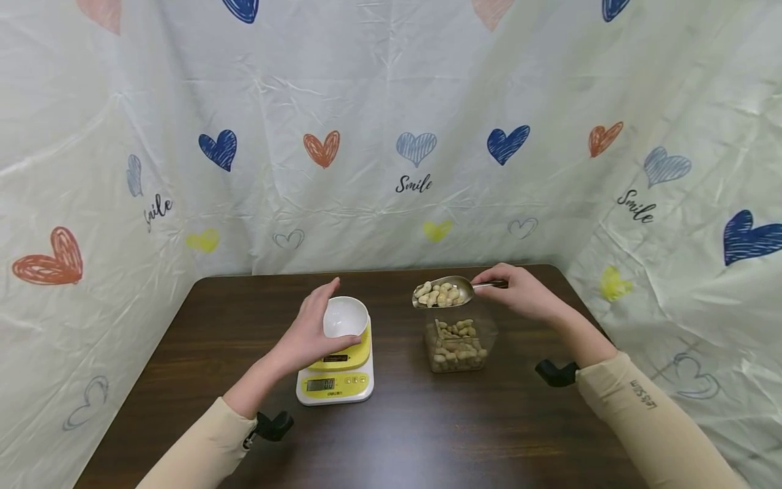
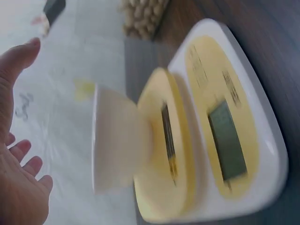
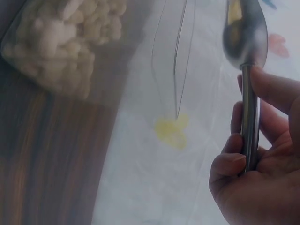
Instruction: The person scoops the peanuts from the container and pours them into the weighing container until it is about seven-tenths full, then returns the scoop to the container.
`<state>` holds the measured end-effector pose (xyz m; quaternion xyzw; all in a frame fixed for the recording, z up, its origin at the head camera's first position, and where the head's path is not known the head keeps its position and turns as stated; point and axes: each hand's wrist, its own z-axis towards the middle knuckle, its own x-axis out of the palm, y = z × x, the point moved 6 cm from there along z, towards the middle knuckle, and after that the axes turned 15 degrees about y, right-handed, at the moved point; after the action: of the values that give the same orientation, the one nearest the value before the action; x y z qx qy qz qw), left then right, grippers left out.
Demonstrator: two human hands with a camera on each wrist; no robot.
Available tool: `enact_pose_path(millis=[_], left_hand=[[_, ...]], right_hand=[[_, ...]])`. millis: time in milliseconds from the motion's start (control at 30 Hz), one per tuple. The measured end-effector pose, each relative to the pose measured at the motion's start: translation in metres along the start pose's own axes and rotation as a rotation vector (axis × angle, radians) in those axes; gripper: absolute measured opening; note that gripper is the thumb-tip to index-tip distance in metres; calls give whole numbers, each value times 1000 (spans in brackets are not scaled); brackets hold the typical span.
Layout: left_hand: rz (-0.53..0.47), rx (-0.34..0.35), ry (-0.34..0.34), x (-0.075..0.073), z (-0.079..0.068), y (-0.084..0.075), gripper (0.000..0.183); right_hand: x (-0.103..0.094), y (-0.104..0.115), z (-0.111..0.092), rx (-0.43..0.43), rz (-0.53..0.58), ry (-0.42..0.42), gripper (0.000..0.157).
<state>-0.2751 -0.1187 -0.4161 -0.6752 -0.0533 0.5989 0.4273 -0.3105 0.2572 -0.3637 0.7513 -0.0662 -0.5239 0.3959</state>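
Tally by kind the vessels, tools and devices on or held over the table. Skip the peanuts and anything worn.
White bowl: 1, on the scale
Scale: 1
Metal scoop: 1, held in the right hand
Clear container: 1
Total: 4

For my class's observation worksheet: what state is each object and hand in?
Digital kitchen scale: on, display showing digits
White bowl: upright, empty, on the scale
Clear container: partly filled with in-shell peanuts
Metal scoop: loaded with peanuts, raised
Left hand: open, beside the bowl
Right hand: gripping the scoop
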Motion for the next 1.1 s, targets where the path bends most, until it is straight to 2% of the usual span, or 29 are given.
enact_pose_path(millis=[200, 433, 700, 900, 1100], left_hand=[[4, -71, 6, -8, -12, 28, 110], [-36, -140, 52, -2, -18, 55, 115], [-91, -192, 90, 10, -14, 75, 121], [-135, -219, 106, 17, -8, 86, 120], [-122, -234, 120, 24, -4, 92, 120]], right_hand=[[9, 13, 9, -7, 16, -9, 31], [22, 29, 21, -23, 49, -1, 32], [38, 44, 38, -24, 79, 3, 26], [47, 53, 54, -50, 31, 8, 23], [55, 61, 67, -77, 9, 10, 20]])
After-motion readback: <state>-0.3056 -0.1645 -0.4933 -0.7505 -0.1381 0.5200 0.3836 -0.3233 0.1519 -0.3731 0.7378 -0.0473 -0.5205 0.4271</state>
